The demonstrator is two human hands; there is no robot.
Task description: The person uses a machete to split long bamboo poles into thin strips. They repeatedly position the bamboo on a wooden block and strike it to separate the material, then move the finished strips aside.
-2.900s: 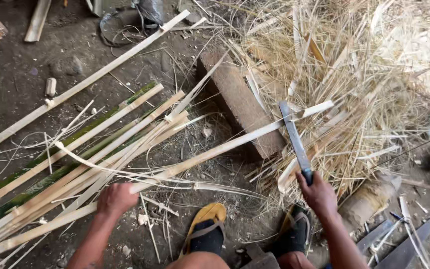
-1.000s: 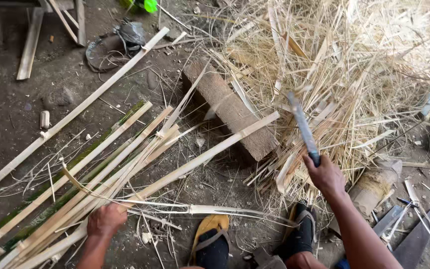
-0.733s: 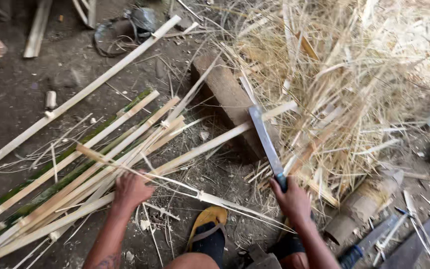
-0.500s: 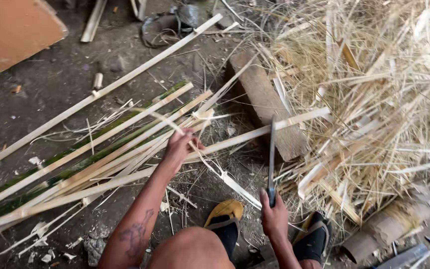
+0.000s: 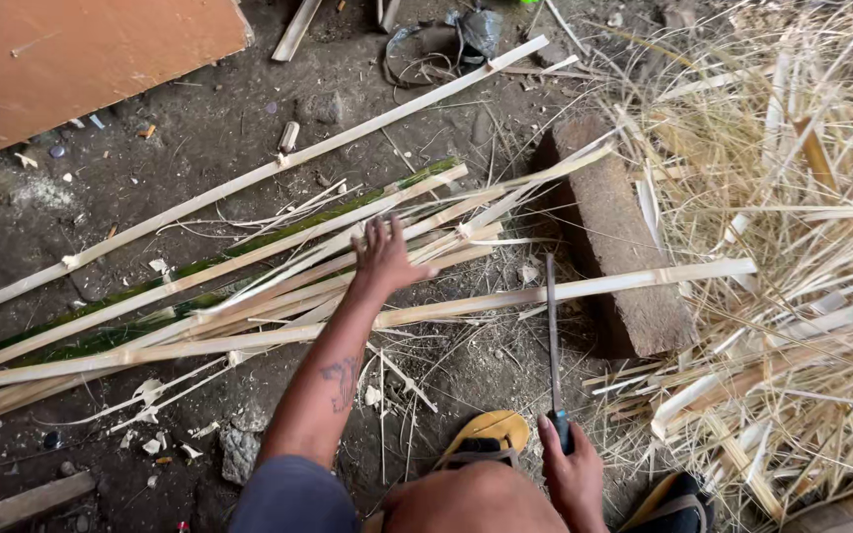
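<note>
Bamboo strips (image 5: 249, 296) lie fanned across the dirt floor (image 5: 150, 168) from nine o'clock toward the wooden block (image 5: 614, 237) at two o'clock. Left hand (image 5: 384, 259) hovers over them, fingers spread, gripping nothing. Right hand (image 5: 573, 472), at six o'clock, is closed round the handle of a long knife (image 5: 552, 336), blade pointing to twelve. Straw shavings (image 5: 792, 247) heap at three o'clock; no containers are visible

One knife (image 5: 552, 336), one wooden block (image 5: 614, 237), two sandals (image 5: 486, 436)
</note>
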